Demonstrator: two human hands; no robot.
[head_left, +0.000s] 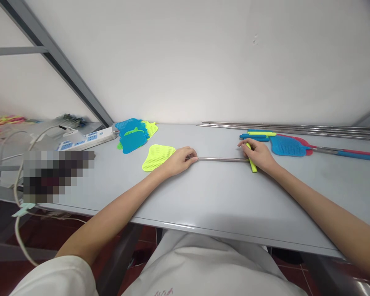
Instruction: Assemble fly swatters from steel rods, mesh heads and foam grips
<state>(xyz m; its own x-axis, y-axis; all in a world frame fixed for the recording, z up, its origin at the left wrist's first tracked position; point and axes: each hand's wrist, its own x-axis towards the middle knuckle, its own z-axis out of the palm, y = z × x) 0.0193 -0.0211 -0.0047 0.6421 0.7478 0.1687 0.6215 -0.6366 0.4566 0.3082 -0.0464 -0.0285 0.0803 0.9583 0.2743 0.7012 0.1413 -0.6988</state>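
A grey table (203, 201) stands against a pale wall (185, 61), its front part left bare, which appears to give both forearms room to rest and work. The left hand (183, 160) pinches a thin metal rod (218, 159) between thumb and fingers towards its left end, a grip that seems meant to steady it and keep it level. The rod lies crosswise between the hands, in front of the person. The right hand (259, 155) is curled on a yellow tube (253, 165), which sits askew to the rod at its right end; whether the rod enters the tube or only meets it cannot be told. A yellow mesh head (157, 157) lies flat just beyond the left wrist; any join to the rod is hidden by the hand. Blue mesh heads (135, 140) are piled farther back on the left, beside a power strip (101, 135). Long rods (296, 128) lie along the wall at right, presumably to keep their length out of the way. Loose tubes (257, 137) and a blue swatter (288, 146), overlapping a red one (308, 152), lie beyond the right hand, seemingly within easy reach.
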